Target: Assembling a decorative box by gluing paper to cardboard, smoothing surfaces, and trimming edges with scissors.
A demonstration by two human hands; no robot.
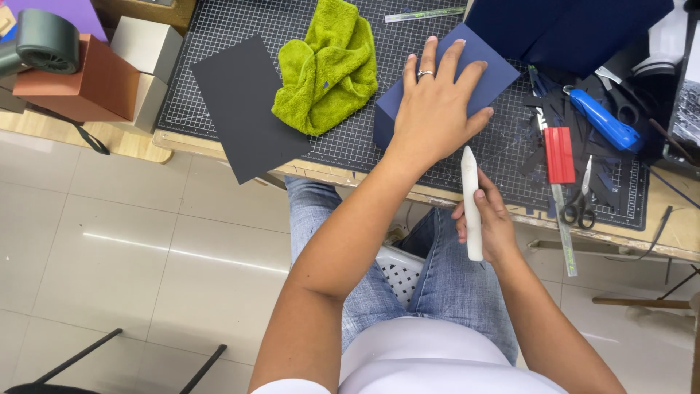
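Left hand lies flat with its grip spread on a navy blue box; right hand has its grip pressed around a white bone folder.

At far left, a rust-brown box and grey boxes stand at the edge of the surface. On the gridded cutting mat lies a dark grey sheet, overhanging the near edge, then a crumpled green towel. The navy box sits just beside the towel, mid-mat, under the splayed fingers. The folder points upward, held over the person's lap at the surface edge. Farther right lie a red scraper, scissors, a blue utility knife and dark paper scraps.
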